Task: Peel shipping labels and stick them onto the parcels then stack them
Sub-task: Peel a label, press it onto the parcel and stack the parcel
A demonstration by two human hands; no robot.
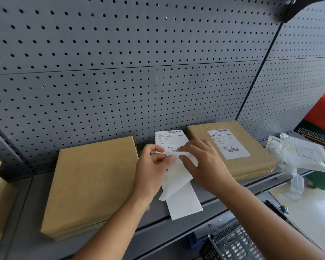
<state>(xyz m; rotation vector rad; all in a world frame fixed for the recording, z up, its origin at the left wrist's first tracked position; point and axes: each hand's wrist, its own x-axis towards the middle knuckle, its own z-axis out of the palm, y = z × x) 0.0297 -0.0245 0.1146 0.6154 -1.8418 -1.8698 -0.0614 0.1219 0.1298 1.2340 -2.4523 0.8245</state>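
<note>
Left hand (154, 164) and right hand (203, 164) both pinch the shipping label (172, 138), mid-peel. Backing paper (171, 184) curls below them. Bare parcel (94, 184) just left of left hand. Advice: peel slowly, low angle, no creases.

Soft, even light, brightest at lower right of frame; shadows faint. Strong wide-angle bend at edges (pegboard (120, 53) seams curve). Dark blob (287, 8) upper right is defocused. Label (172, 139) print soft, unreadable.
</note>
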